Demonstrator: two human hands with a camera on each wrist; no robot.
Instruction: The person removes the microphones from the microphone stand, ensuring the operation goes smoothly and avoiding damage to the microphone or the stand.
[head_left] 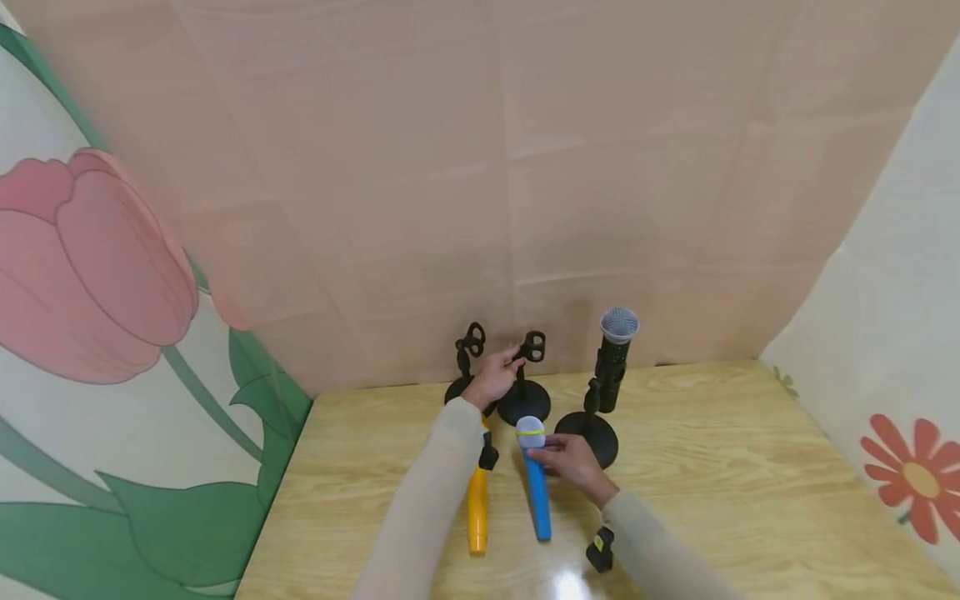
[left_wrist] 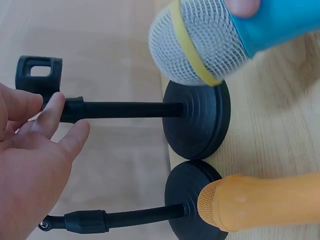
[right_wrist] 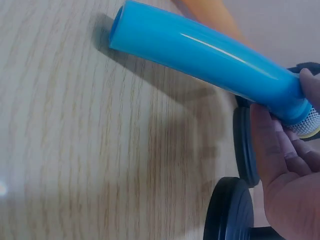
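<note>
A blue toy microphone [head_left: 537, 492] with a white mesh head and a yellow band is gripped by my right hand [head_left: 576, 467], just below the head. In the right wrist view its blue handle [right_wrist: 200, 52] slants over the table. My left hand [head_left: 493, 377] pinches the middle black microphone stand [left_wrist: 125, 110] at the joint below its clip [left_wrist: 40, 75]. That clip is vacant, and the blue microphone's head is near the stand's base in the left wrist view. An orange microphone [head_left: 477, 512] lies beneath my left forearm, its head by the left stand's base.
Another black stand [head_left: 472, 340] with a vacant clip is at the left, its base close to the middle one. At the right, a third stand [head_left: 588, 437] bears a black microphone [head_left: 613, 358] with a silver head. A pinkish cloth [head_left: 480, 167] hangs behind the wooden table [head_left: 712, 467].
</note>
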